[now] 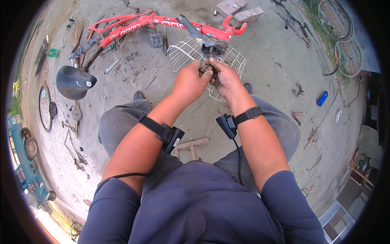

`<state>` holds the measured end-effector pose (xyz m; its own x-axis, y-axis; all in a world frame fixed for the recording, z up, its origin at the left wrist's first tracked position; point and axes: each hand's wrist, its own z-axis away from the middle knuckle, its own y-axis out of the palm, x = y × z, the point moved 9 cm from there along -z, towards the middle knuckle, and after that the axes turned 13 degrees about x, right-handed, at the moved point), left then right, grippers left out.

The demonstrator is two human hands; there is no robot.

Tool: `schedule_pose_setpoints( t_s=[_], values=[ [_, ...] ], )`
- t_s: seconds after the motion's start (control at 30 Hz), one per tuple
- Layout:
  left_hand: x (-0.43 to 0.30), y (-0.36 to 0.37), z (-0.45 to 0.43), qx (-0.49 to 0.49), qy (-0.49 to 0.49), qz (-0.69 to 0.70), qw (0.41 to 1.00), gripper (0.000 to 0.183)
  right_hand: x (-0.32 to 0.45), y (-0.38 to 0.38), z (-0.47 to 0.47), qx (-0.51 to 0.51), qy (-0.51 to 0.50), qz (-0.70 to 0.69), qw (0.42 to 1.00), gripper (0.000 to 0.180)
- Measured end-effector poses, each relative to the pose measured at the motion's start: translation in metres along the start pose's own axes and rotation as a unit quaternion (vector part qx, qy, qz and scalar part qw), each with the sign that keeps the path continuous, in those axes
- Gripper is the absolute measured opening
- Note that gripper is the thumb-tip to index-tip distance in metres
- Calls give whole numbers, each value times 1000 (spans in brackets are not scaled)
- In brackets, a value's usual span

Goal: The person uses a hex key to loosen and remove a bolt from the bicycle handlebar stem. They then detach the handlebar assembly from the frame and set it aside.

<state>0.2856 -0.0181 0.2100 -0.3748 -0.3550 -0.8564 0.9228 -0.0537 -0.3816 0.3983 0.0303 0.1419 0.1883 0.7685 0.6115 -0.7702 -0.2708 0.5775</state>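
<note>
My left hand point(193, 79) and my right hand point(225, 76) meet over a white wire bicycle basket point(237, 58). Between their fingertips is a small dark metal part point(208, 67), mostly covered by the fingers, so its kind cannot be told. Just beyond the fingers is the head end of a red bicycle frame point(176, 23), lying across the ground with a grey tube and a dark bracket point(210, 48) against it. A black saddle point(74, 82) is at the frame's seat end, to the left.
Around the frame lie a pedal point(156, 40), a screwdriver point(165, 45), a wrench point(112, 65) and bricks point(248, 15). Pliers point(296, 117) and a blue bottle point(322, 98) are at the right, wheels point(349, 58) farther up. A crank point(76, 114) lies at the left; a wooden stool point(195, 144) is below me.
</note>
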Motion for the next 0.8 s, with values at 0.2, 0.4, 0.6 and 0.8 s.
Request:
schedule_pose_setpoints(
  t_s=[0.2, 0.4, 0.6, 0.8],
  values=[
    [-28, -11, 12, -112, 131, -218, 961, 27, 6, -4, 0, -18, -7, 27, 999, 19],
    [29, 5, 6, 43, -173, 166, 970, 41, 8, -3, 1, -17, -17, 19, 1000, 19],
    [23, 8, 0, 32, -123, 211, 969, 36, 3, -5, 1, -19, -3, 26, 999, 20],
    [-27, -9, 7, -67, 79, -193, 976, 25, -1, -3, -1, -24, -10, 19, 999, 21]
  ],
)
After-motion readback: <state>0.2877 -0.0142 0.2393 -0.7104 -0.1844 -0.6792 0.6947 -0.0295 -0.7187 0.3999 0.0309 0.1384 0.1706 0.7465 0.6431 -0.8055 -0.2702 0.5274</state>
